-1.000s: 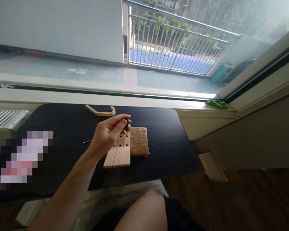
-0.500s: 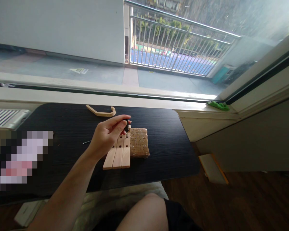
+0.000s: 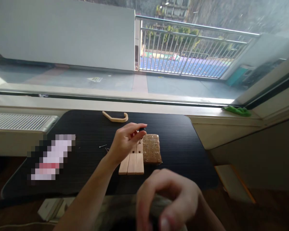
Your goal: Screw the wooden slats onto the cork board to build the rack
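My left hand [image 3: 125, 139] pinches a small black knob-like piece [image 3: 142, 129] between thumb and fingers. It hovers over the far end of three light wooden slats [image 3: 135, 163], which lie side by side and have drilled holes. Partly under the slats, on their right, sits a brown cardboard block [image 3: 151, 149] with small holes and shiny tape. Close to the camera at the bottom is my right hand [image 3: 173, 195], slightly blurred, its fingers curled toward the thumb. Whatever is between those fingertips is too dark and cut off to make out.
On the black table [image 3: 178, 144] lie a hook-shaped wooden piece [image 3: 115, 120] at the back and a thin metal pin or screw [image 3: 102, 146] left of my hand. A pixelated patch [image 3: 53, 157] covers something further left. Behind are a radiator [image 3: 21, 122], a green cloth [image 3: 237, 110] and a window.
My right hand has come into view at the bottom right. The camera view has shifted, so the table appears further right and lower. My left hand still pinches the black piece.
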The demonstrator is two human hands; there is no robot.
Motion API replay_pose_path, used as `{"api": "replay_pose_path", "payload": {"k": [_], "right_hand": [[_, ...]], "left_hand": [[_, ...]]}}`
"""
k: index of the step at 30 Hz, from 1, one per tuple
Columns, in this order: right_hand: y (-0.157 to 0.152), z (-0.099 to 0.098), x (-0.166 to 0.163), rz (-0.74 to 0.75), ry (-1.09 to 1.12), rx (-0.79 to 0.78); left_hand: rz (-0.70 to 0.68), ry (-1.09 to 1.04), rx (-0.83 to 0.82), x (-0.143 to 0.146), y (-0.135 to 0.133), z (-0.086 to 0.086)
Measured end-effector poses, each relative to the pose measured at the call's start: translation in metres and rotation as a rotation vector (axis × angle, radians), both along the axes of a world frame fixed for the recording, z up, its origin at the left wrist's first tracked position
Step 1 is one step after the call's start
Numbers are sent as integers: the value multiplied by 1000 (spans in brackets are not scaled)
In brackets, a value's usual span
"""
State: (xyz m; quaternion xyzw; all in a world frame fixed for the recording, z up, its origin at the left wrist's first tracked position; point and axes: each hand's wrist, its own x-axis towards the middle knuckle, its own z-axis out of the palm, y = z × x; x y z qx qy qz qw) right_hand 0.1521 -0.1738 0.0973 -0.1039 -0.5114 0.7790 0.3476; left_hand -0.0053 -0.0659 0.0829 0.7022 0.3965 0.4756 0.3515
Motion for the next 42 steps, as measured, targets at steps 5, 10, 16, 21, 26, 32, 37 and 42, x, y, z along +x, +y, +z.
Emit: {"api": "replay_pose_path", "payload": {"k": [5,10,16,21,26,32,37,42], "right_hand": [[70,-26,38,-799,-422,248],[98,-66,29,-1055,-822,504],[104,-84,23,-1084,-988,625],[107,-95,27,-1128,-966,611],[109,-106,33,-1207,-877,545],[112,-112,39,-1209,-843,498],[114,-115,38,-1209,-841,484],[114,-113,44,-1139,-855,524]], "left_hand": [[18,81,59,0,0,7],[-4,101,-24,-3,-1,7],[-78,32,-139,-7,0,5],[-132,-12,-182,-7,-1,7],[-177,-78,-260,-4,-2,10],[-154,-93,-198,0,-2,8],[-130,-132,-235,3,0,5],[-87,-135,-250,3,1,6]]}}
